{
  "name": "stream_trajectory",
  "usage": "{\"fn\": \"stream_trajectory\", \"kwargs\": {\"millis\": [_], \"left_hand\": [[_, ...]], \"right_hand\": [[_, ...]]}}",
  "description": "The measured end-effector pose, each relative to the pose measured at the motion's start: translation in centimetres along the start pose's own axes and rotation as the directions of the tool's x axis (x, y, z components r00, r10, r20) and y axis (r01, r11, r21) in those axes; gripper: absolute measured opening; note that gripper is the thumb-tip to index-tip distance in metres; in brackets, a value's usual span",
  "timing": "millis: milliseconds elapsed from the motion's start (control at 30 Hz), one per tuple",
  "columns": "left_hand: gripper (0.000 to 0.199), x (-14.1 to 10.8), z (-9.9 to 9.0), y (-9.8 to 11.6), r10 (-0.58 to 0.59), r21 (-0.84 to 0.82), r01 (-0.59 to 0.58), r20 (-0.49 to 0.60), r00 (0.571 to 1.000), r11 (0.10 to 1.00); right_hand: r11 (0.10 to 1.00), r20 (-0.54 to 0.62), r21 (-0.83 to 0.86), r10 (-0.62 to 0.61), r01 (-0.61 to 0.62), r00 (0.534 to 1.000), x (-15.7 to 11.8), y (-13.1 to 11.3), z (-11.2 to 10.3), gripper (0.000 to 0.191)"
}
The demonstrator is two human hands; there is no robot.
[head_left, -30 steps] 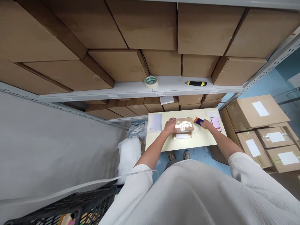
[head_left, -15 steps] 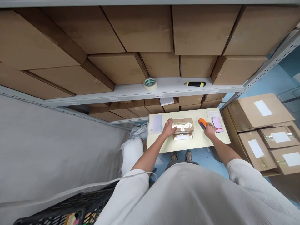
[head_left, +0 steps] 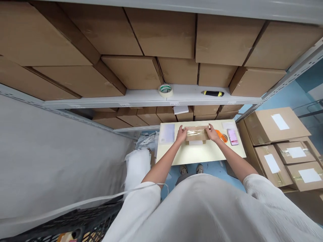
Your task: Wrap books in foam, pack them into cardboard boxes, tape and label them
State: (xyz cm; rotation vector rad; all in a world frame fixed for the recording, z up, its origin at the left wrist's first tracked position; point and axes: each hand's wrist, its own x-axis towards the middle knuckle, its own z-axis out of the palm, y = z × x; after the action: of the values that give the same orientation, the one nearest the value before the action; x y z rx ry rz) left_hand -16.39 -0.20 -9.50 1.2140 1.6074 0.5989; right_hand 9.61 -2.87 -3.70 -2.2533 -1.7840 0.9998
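A small cardboard box (head_left: 196, 133) with shiny clear tape across it is held between my two hands over the cream-coloured table (head_left: 199, 156). My left hand (head_left: 181, 134) grips its left end. At its right end my right hand (head_left: 212, 132) has its fingers closed round the edge. Just below the box, a white label (head_left: 196, 142) shows on a brown cardboard surface; whether that is the same box I cannot tell. An orange tape dispenser (head_left: 222, 135) lies right beside my right hand, partly behind it. Farther right is a phone (head_left: 232, 137) with a pink screen.
On the shelf (head_left: 184, 92) ahead are a tape roll (head_left: 166, 90) and a black-and-yellow utility knife (head_left: 213, 93), before stacked cartons (head_left: 131, 69). Labelled boxes (head_left: 280, 124) stand at right. White packing material (head_left: 138, 168) and a black crate (head_left: 96, 222) are at left.
My right hand has let go of the orange tape dispenser, now lying on the table, and moved left onto the box's right end. My left hand still holds the left end.
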Motion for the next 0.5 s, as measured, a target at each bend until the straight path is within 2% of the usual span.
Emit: {"fn": "stream_trajectory", "kwargs": {"millis": [133,233,333,500], "left_hand": [[0.076,0.1,-0.9,1.1,0.035,-0.006,-0.036,-0.123,0.992,0.999],[0.077,-0.3,-0.7,0.4,0.074,0.038,-0.07,-0.142,0.987,0.997],[0.095,-1.2,0.2,-1.7,0.07,0.065,-0.063,-0.108,0.992,0.996],[0.109,-2.4,1.3,-5.8,-0.047,0.085,0.041,0.072,0.996,0.996]], "right_hand": [[0.994,-0.142,0.059,-0.086,0.095,0.986,-0.8,-0.4,-0.4,0.071],[0.993,-0.149,0.008,-0.112,0.115,0.982,-1.2,-0.1,0.6,0.073],[0.996,-0.095,-0.054,-0.073,0.068,0.993,-1.7,1.0,2.6,0.075],[0.995,0.047,0.07,0.065,-0.068,0.997,-2.1,3.2,5.5,0.068]]}}
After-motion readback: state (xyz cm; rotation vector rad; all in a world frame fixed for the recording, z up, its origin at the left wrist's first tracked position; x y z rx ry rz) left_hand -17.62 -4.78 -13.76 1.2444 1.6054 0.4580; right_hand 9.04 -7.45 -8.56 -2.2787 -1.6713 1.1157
